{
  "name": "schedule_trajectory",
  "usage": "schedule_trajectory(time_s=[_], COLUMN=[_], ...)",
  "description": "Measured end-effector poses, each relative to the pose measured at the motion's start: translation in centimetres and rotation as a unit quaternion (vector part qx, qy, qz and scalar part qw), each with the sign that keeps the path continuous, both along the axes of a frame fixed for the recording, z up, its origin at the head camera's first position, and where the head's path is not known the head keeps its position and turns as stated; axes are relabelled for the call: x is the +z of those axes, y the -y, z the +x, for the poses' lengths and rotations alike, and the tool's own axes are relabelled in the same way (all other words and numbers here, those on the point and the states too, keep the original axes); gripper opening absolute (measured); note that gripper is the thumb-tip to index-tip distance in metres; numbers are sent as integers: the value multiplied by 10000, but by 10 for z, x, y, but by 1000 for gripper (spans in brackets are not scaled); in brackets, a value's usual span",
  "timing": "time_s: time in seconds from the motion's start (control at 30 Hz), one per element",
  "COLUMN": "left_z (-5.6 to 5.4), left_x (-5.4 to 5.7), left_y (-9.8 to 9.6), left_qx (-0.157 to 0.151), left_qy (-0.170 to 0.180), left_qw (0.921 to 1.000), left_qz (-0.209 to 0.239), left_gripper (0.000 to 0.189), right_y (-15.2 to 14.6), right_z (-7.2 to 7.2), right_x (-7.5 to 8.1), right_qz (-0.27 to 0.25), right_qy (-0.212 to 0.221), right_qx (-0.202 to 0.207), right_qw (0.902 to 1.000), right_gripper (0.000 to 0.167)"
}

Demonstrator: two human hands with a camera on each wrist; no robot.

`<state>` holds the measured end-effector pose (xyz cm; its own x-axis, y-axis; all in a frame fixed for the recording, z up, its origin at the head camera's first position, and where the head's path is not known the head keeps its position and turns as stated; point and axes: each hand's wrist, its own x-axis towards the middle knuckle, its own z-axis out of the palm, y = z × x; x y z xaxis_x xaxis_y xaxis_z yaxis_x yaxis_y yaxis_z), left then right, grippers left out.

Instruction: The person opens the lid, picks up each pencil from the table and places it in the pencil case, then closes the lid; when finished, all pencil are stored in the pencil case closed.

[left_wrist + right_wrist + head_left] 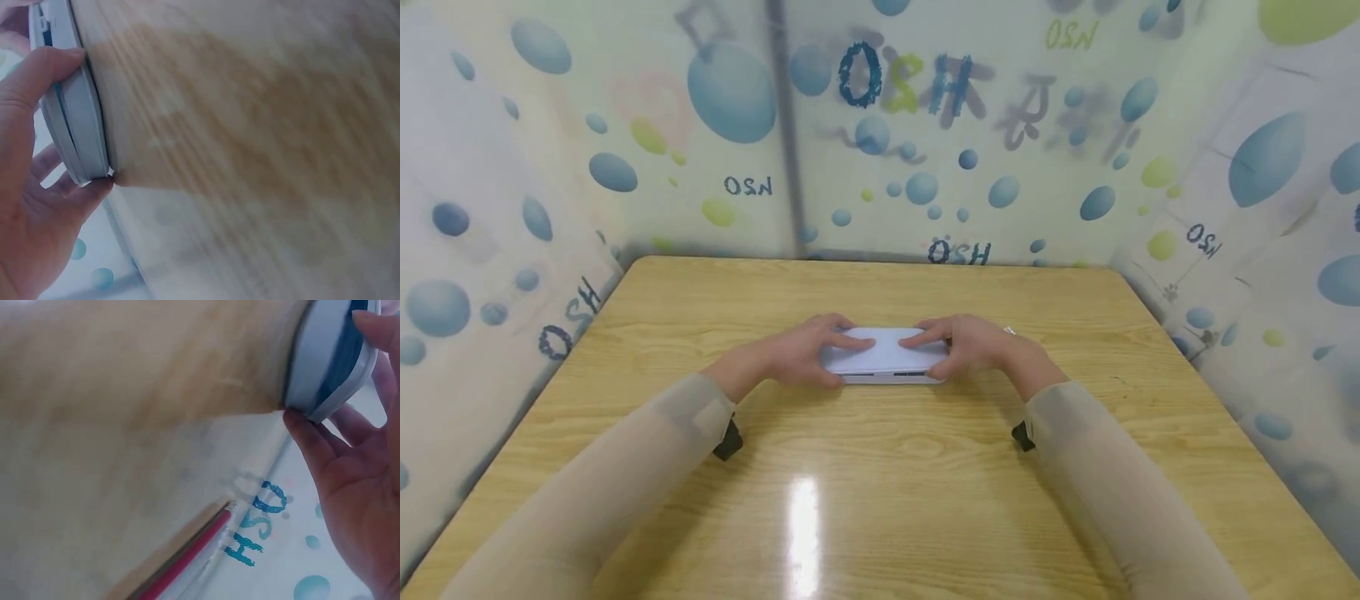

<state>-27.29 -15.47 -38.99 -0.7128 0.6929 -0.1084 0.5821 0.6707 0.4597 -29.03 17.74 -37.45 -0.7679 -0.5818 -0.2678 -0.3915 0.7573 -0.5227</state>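
Observation:
A white pencil case, flat and oblong with rounded corners, lies on the wooden table with its long side towards me. Its lid stands slightly ajar along the front, where a dark gap shows. My left hand grips the left end, thumb at the front side and fingers around the end and over the lid. At the opposite end, my right hand holds it the same way. A clasp shows on the case's side in the left wrist view. In the right wrist view a blue strip shows between lid and base.
A slim red-and-white pen or pencil lies on the table beyond my right hand, mostly hidden by it in the head view. The wooden table meets patterned walls at the back and both sides.

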Motion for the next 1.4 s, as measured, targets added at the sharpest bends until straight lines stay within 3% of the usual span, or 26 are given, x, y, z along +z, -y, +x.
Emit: schedule_trajectory(time_s=[0.17,0.3,0.53,0.73,0.97,1.17,1.4], left_z=[1,1,6,10,12,10,5], left_x=[-2,-8,-8,-5,-4,-1,6], left_y=[4,12,27,31,31,33,32], left_qx=[9,-153,-241,-91,-109,72,293], left_qy=[120,71,-199,-102,-219,-270,-548], left_qw=[9999,9994,9968,9946,9903,9858,9823], left_qz=[96,300,742,1024,1369,1655,1766], left_gripper=[72,68,52,46,44,38,31], right_y=[0,1,-1,-5,-18,-28,-35], right_z=[5,9,12,12,16,21,31], right_x=[-10,-15,-12,-8,-6,-1,7], right_qz=[-99,-174,-247,-285,-675,-1359,-1687], right_qy=[91,81,49,-62,-565,-1166,-1365], right_qx=[143,214,328,353,173,171,-227], right_qw=[9998,9996,9991,9990,9960,9837,9759], right_gripper=[61,61,62,61,57,48,32])
